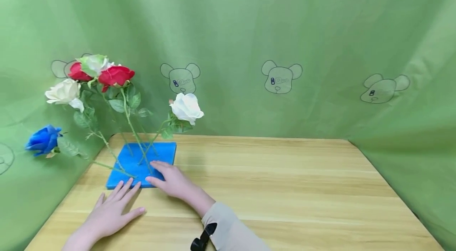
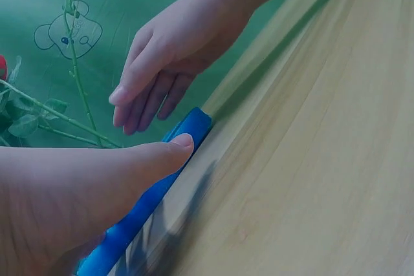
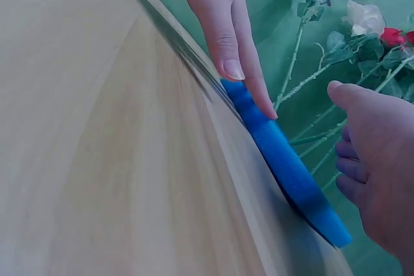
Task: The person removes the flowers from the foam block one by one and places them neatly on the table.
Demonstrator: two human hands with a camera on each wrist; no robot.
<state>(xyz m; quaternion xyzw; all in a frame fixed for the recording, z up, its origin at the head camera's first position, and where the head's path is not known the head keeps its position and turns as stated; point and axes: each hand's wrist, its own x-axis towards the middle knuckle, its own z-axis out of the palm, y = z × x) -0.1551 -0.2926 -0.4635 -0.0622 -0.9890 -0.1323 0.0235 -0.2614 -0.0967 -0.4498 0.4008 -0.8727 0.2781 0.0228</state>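
From where I stand, the likeliest mishap is the blue artificial rose (image 1: 44, 140) working loose: its stem leans low over the left side of the blue foam board (image 1: 164, 153), and the left hand (image 1: 110, 213), fingers spread with their tips at the board's front edge, lies so near the stem's foot that a nudge could dislodge it. The right hand (image 1: 174, 179) is by the front right corner, fingers together and loosely bent round nothing, thumb apart; brushing the stem of the red rose (image 1: 116, 76) there might tilt it too. A firm push could, I suspect, slide the whole board, which sits toward the far left of the wood-grain tabletop (image 1: 285, 187). Green cloth (image 1: 228, 17) hangs behind and at both sides, softly creased, printed with outlined bear heads (image 1: 281, 80)
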